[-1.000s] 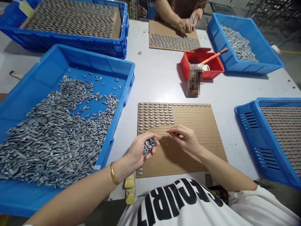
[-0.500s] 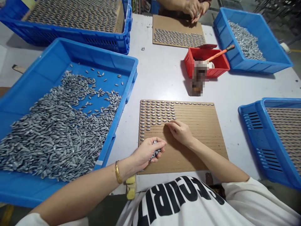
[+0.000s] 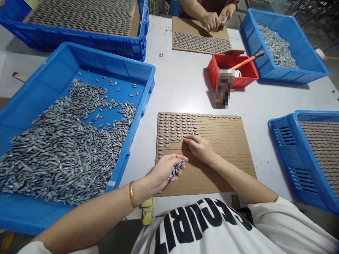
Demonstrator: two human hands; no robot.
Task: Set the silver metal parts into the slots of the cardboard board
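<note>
My left hand is cupped over the lower left of the cardboard sheet, its fingers curled around a handful of small grey spindle-shaped metal pieces. The thumb lies above the pile. Pinched fingertips of my right hand touch the sheet at the end of a row, on one such piece that they mostly hide. Rows of identical pieces fill the sheet's upper left, and a single line runs along its top edge. Narrow grooves cross the bare part.
Left stands a blue bin heaped with loose pieces. Behind it a blue crate holds filled sheets; another crate is at right. Ahead are a red box with an orange-handled tool, a second blue bin, and a co-worker's hands above another sheet.
My right hand has shifted slightly left along the row. My left thumb has lifted, showing more pieces in the palm. The co-worker's hands have moved lower and apart.
</note>
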